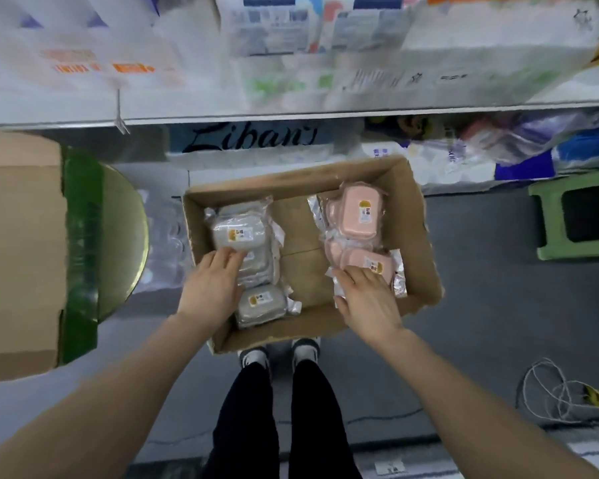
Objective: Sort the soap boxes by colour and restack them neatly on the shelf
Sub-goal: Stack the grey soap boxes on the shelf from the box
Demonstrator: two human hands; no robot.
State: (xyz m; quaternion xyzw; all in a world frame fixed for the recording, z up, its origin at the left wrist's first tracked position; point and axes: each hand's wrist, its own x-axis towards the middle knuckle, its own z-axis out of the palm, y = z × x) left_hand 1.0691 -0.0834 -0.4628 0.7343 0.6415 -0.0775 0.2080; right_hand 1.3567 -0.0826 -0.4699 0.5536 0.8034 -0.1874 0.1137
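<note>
An open cardboard box (415, 216) lies on the floor below the shelf. Grey soap boxes in clear wrap fill its left side: one at the back (239, 231), one at the front (260, 304), more between them. Pink wrapped soap boxes lie on the right: one at the back (357, 210), one nearer (367, 264). My left hand (213, 285) rests with straight fingers on the grey stack. My right hand (367, 299) lies with spread fingers on the near pink box and its wrap.
A white shelf edge (291, 115) runs across above, with blurred packaged goods over and under it. A large cardboard carton (18, 254) and a green-gold round thing (118, 236) stand left. A green stool (574, 216) is right, cord (550, 392) on the floor. My feet (281, 350) touch the box.
</note>
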